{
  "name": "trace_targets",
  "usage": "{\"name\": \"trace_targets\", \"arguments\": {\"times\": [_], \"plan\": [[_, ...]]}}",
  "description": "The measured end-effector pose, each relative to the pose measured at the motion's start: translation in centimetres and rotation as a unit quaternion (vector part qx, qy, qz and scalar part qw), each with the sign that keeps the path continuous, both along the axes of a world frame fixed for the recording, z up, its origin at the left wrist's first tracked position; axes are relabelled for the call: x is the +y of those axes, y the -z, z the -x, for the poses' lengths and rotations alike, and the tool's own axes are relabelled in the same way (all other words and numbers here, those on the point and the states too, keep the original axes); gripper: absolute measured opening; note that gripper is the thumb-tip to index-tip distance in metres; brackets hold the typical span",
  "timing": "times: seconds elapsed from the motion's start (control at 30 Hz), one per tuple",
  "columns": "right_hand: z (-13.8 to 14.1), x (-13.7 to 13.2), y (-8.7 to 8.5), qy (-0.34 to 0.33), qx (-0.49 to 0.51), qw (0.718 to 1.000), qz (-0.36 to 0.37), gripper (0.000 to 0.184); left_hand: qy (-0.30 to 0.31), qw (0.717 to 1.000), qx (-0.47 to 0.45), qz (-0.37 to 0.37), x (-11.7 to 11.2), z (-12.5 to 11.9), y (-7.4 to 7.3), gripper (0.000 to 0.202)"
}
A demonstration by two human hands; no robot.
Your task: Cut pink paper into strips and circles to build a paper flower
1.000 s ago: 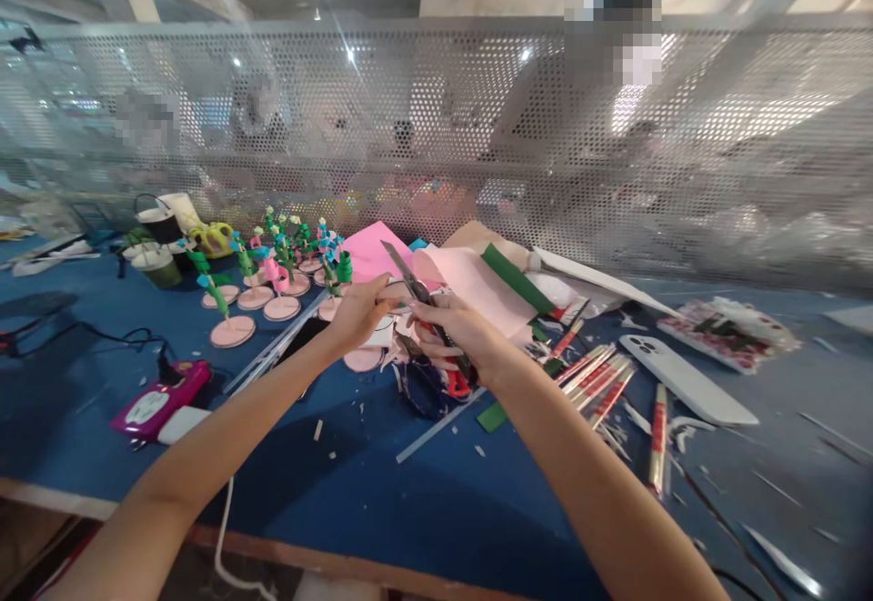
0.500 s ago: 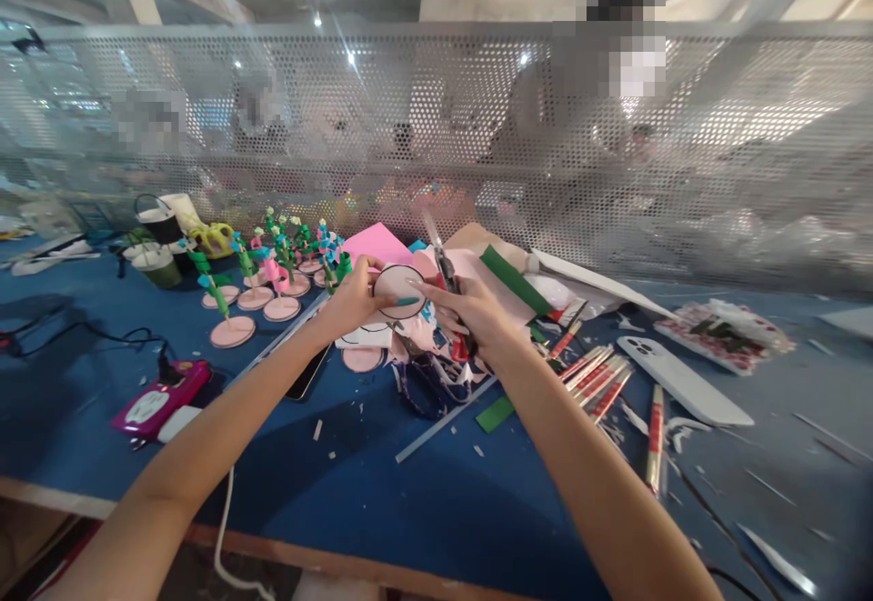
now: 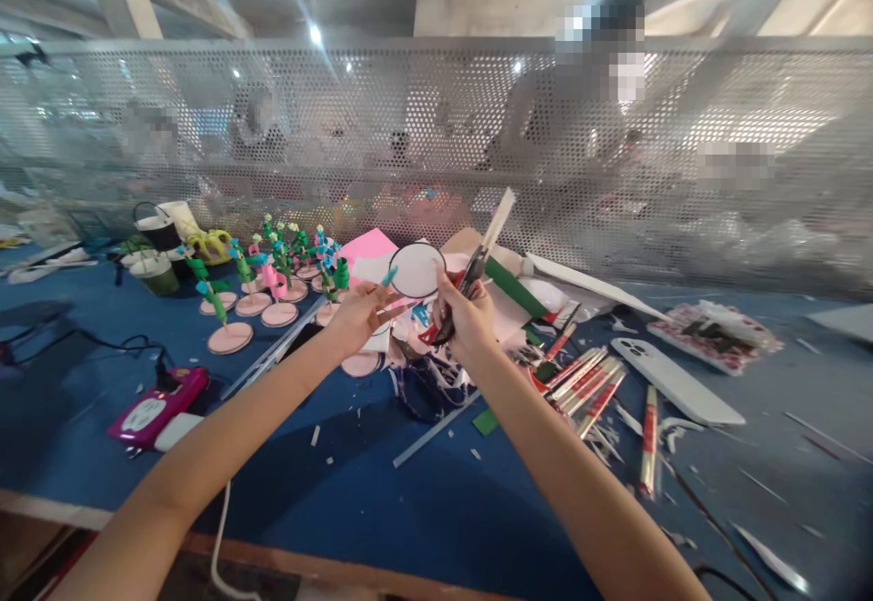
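My left hand pinches the lower edge of a round pale paper disc with a dark outline, held upright above the blue table. My right hand is closed round red-handled scissors, whose blades point up and to the right beside the disc. Below both hands lies a heap of pink, white and green paper sheets and offcuts.
Several small paper plants on pink round bases stand at the left. A pink device with a cable lies near the front left. Red-and-white sticks, a white phone case and scraps lie at the right. A perforated metal screen closes the back; people sit behind it.
Both hands rose from the paper heap. The disc came up with the left hand, and the scissors swung from leaning left to pointing up and right.
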State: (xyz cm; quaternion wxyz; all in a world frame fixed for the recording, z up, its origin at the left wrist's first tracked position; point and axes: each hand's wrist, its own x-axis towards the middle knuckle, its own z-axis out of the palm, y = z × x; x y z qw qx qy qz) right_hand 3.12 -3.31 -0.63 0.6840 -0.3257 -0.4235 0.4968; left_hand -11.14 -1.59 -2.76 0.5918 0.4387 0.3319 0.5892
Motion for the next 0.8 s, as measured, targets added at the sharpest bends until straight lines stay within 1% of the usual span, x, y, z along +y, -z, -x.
{"name": "trace_targets", "arguments": {"times": [0.03, 0.07, 0.13, 0.2, 0.27, 0.3, 0.37, 0.4, 0.5, 0.57, 0.63, 0.8], "plan": [[0.3, -0.1, 0.1, -0.008, -0.003, 1.0, 0.004, 0.043, 0.015, 1.0, -0.01, -0.017, -0.1, -0.2, 0.1, 0.043], [0.5, -0.2, 0.3, -0.016, -0.009, 1.0, 0.009, 0.043, 0.011, 0.999, -0.015, -0.039, -0.2, -0.4, 0.1, 0.044], [0.8, -0.4, 0.3, -0.022, -0.027, 0.999, 0.021, 0.044, -0.018, 0.997, -0.018, -0.067, -0.2, -0.3, -0.1, 0.049], [0.7, -0.8, -0.2, -0.02, -0.04, 0.998, 0.042, 0.045, -0.048, 0.996, -0.016, -0.074, 0.2, 0.2, -0.3, 0.055], [0.4, -1.3, -1.1, -0.045, -0.037, 0.996, 0.071, 0.043, -0.073, 0.994, -0.01, -0.083, 0.8, 0.8, -0.6, 0.06], [0.2, -1.7, -1.6, -0.081, -0.033, 0.993, 0.083, 0.04, -0.08, 0.993, -0.006, -0.09, 1.0, 1.1, -0.7, 0.061], [0.0, -2.6, -2.7, -0.173, -0.04, 0.978, 0.109, 0.04, -0.088, 0.991, 0.002, -0.102, 1.4, 1.5, -0.9, 0.062], [0.0, -3.1, -3.1, -0.208, -0.046, 0.97, 0.113, 0.04, -0.092, 0.99, 0.005, -0.105, 1.6, 1.7, -0.9, 0.06], [0.2, -4.2, -3.7, -0.27, -0.064, 0.952, 0.126, 0.043, -0.108, 0.988, 0.004, -0.106, 1.9, 1.8, -0.7, 0.053], [0.5, -4.5, -3.8, -0.282, -0.072, 0.947, 0.137, 0.045, -0.112, 0.988, 0.003, -0.106, 2.0, 1.7, -0.5, 0.049], [0.6, -4.5, -3.7, -0.279, -0.075, 0.946, 0.149, 0.047, -0.107, 0.989, 0.002, -0.103, 2.1, 1.7, -0.3, 0.048], [0.5, -4.0, -3.7, -0.278, -0.081, 0.938, 0.189, 0.05, -0.111, 0.99, -0.01, -0.084, 2.0, 1.2, 0.2, 0.052]]}}
